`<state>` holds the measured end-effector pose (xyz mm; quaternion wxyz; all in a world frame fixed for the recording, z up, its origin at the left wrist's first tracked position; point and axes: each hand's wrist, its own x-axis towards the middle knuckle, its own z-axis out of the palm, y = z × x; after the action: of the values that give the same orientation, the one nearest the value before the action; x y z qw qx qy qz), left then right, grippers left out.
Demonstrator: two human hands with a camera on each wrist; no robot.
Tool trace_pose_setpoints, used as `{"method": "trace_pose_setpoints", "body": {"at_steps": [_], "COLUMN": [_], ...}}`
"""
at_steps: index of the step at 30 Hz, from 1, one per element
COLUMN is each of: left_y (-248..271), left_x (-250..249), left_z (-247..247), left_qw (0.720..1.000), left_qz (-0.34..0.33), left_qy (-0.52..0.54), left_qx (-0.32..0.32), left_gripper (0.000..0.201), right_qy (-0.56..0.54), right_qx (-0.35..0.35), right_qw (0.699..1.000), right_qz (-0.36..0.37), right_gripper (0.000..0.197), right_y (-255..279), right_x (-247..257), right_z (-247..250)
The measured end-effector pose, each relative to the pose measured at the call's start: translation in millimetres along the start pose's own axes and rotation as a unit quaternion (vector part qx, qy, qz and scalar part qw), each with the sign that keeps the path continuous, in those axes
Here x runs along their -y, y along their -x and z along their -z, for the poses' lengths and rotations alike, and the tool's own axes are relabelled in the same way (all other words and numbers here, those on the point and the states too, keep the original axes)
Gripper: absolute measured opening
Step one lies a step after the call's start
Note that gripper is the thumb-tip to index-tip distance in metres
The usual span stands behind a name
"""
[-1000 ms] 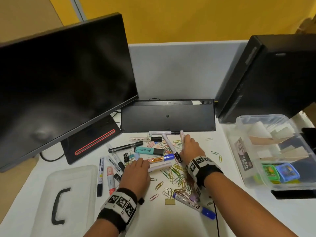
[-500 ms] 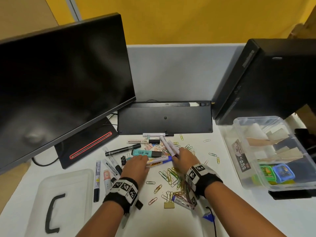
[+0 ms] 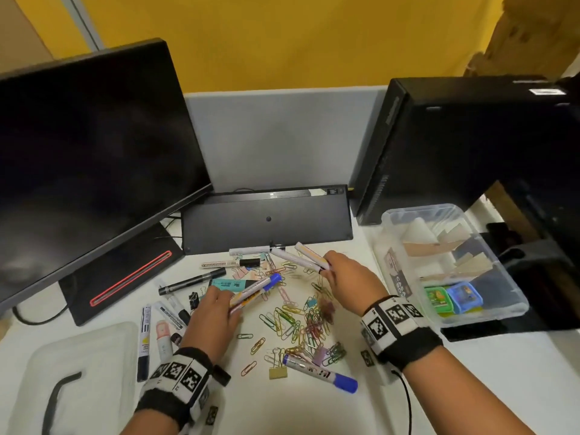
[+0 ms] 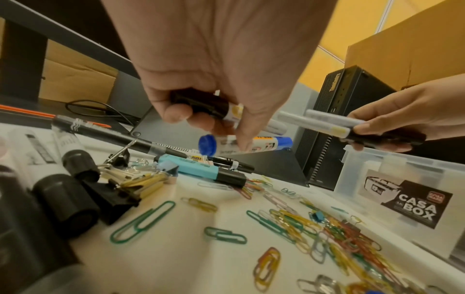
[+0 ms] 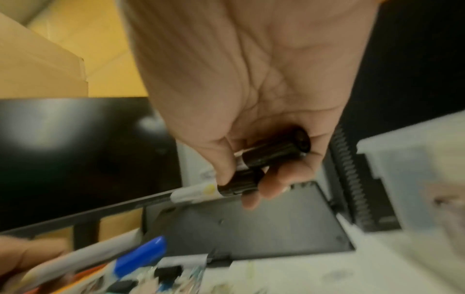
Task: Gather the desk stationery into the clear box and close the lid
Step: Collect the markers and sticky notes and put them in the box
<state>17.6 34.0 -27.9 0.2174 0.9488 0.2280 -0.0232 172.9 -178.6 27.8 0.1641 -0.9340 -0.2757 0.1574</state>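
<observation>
My left hand (image 3: 224, 304) is raised over the desk and grips two markers, one blue-capped (image 3: 255, 288) and one black-capped (image 4: 208, 107). My right hand (image 3: 328, 268) holds two white markers with black caps (image 3: 303, 259) by their capped ends, a little left of the clear box (image 3: 386, 216). The box stands open at the right with paper slips and small coloured cases inside. Its lid (image 3: 94, 356), with a black handle, lies at the near left. Loose paper clips (image 3: 295, 321), a teal highlighter (image 3: 230, 284) and another blue-capped marker (image 3: 320, 373) lie on the desk.
A monitor (image 3: 88, 158) fills the left, an upturned black keyboard (image 3: 266, 218) leans at the back, and a black computer tower (image 3: 455, 142) stands behind the box. More markers (image 3: 144, 337), a black pen (image 3: 191, 281) and binder clips (image 3: 277, 372) lie around my left wrist.
Both hands have closed on markers and lifted them off the desk. My right hand has moved right and up towards the box. My left hand has risen slightly.
</observation>
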Motion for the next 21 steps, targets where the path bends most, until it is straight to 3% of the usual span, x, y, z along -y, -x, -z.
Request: {"method": "trace_pose_setpoints", "body": {"at_steps": [5, 11, 15, 19, 21], "left_y": [7.7, 8.4, 9.5, 14.6, 16.5], "left_x": [-16.6, -40.5, -43.9, -47.9, -48.9], "left_z": [-4.6, -20.1, -28.1, -32.4, -33.4], "left_qw": [1.0, 0.999, 0.998, 0.999, 0.999], "left_qz": [-0.002, -0.017, -0.019, -0.006, -0.002], "left_qy": [0.023, 0.045, 0.052, 0.039, 0.035], "left_qx": [-0.001, -0.004, -0.018, -0.025, -0.026], "left_gripper": [0.03, 0.017, 0.014, 0.017, 0.017], "right_qy": [0.038, 0.135, 0.2, 0.242, 0.271], "right_qx": [-0.084, -0.117, -0.064, -0.037, -0.007], "right_qw": [0.996, 0.977, 0.965, 0.95, 0.945], "right_qz": [-0.009, -0.118, -0.159, -0.195, -0.182], "right_gripper": [0.018, 0.015, 0.02, 0.038, 0.037], "right_y": [24.5, 41.8, 54.7, 66.3, 58.6], "right_x": [-45.4, -117.5, -142.8, -155.5, -154.7], "right_z": [61.4, 108.2, 115.6, 125.1, 127.0]}}
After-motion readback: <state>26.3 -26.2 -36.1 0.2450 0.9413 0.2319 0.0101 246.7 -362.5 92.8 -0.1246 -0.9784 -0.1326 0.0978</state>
